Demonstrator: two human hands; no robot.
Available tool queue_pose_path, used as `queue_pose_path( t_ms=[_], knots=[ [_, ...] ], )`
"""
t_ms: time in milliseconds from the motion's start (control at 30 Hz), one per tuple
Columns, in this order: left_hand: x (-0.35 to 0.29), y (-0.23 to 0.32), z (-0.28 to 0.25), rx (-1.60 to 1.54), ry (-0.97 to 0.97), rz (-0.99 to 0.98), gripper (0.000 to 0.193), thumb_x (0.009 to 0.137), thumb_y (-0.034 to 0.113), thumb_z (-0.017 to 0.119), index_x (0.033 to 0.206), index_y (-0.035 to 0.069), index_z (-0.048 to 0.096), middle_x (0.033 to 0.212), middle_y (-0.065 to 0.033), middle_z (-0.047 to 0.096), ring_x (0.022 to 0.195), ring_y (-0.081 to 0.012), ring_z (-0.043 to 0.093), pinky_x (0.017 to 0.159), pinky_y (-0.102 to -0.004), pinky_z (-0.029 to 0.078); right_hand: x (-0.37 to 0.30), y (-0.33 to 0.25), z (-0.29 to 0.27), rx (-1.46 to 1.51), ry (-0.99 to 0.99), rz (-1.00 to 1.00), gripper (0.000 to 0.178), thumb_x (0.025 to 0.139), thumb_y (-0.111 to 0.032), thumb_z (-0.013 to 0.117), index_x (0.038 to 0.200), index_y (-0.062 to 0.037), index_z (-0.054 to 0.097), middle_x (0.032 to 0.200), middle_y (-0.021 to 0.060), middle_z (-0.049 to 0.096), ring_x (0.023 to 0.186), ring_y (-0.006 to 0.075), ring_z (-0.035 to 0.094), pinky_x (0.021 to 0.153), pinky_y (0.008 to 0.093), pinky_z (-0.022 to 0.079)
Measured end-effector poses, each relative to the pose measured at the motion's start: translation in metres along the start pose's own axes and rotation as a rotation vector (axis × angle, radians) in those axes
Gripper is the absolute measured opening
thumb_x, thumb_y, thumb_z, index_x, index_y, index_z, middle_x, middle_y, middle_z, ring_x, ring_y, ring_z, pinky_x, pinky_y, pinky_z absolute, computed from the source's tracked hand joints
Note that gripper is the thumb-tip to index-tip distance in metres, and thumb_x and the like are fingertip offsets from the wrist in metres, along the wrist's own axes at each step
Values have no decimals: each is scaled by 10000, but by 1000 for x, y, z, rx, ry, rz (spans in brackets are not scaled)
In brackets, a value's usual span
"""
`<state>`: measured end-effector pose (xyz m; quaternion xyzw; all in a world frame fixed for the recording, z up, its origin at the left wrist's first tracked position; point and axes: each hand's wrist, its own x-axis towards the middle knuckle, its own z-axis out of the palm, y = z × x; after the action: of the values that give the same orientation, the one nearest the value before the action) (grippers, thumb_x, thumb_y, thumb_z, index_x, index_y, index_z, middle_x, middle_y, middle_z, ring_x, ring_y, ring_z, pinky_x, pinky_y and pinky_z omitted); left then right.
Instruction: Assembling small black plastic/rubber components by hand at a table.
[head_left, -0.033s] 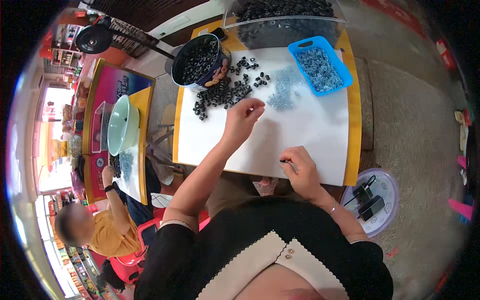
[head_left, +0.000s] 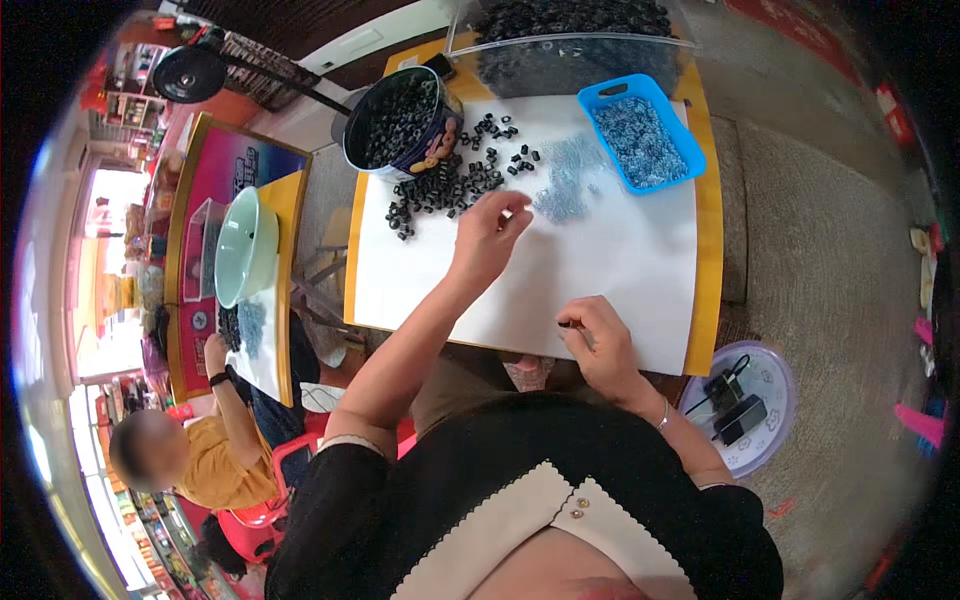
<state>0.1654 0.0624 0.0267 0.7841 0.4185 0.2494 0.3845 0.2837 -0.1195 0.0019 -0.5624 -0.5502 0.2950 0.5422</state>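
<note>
My left hand [head_left: 490, 238] hovers over the white table sheet [head_left: 635, 270], thumb and fingertips pinched together. Whatever is in that pinch is too small to make out. Beyond it lies a heap of small black ring-like pieces [head_left: 440, 190], and to its right a spread of tiny clear bluish pieces [head_left: 563, 190]. My right hand [head_left: 600, 345] is nearer to me, by the front edge of the sheet. Its thumb and curled fingers close on a small black piece [head_left: 569, 325], mostly covered by the fingers.
A round tub [head_left: 452, 135] of black pieces and a blue basket [head_left: 697, 168] of bluish pieces stand farther back. Behind them is a clear bin [head_left: 580, 70] of black pieces. A stool [head_left: 765, 440] holds black adapters. At left, another person [head_left: 220, 460] sits by a table with a green basin [head_left: 245, 250].
</note>
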Motion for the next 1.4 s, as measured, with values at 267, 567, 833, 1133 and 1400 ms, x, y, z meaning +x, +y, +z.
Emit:
queue_pose_path(
  t_ms=[267, 567, 833, 1133, 1400],
  knots=[
    [19, -21, 18, 295, 8, 118, 244, 786, 78, 617, 1029, 60, 607, 862, -117, 590, 662, -248, 581, 618, -332, 473, -2, 8, -2, 59, -69, 61, 133, 776, 21, 594, 902, -8, 568, 881, 96, 563, 757, 182, 565, 640, 267, 466],
    [-23, -26, -13, 84, 106, 53, 191, 800, 83, 601, 988, 53, 605, 883, -120, 593, 733, -300, 601, 649, -365, 482, -4, 6, 14, -8, 5, 90, 133, 777, 8, 606, 905, -5, 571, 902, 108, 587, 822, 207, 584, 724, 301, 483],
    [-123, -20, -33, -598, -233, -310, 207, 907, 191, 564, 999, 20, 637, 799, -11, 627, 681, -75, 540, 609, -228, 460, -9, -31, 53, 16, 21, 77, 136, 801, 54, 550, 928, 15, 580, 921, 51, 548, 850, 119, 527, 772, 231, 430],
    [-176, -53, -53, -1032, -234, -385, 228, 899, 209, 573, 963, -6, 612, 760, -30, 602, 661, -91, 554, 590, -217, 450, -19, -59, 108, -141, -127, 75, 151, 803, -18, 590, 954, -12, 593, 861, 64, 582, 745, 132, 552, 677, 251, 456],
    [-177, -63, -59, -1074, -275, -239, 172, 843, 110, 623, 946, -25, 601, 765, -47, 615, 626, -108, 562, 558, -222, 471, -22, -81, 120, -219, -82, 32, 143, 788, -10, 606, 930, -1, 619, 839, 60, 591, 729, 120, 553, 673, 243, 455]
  ],
)
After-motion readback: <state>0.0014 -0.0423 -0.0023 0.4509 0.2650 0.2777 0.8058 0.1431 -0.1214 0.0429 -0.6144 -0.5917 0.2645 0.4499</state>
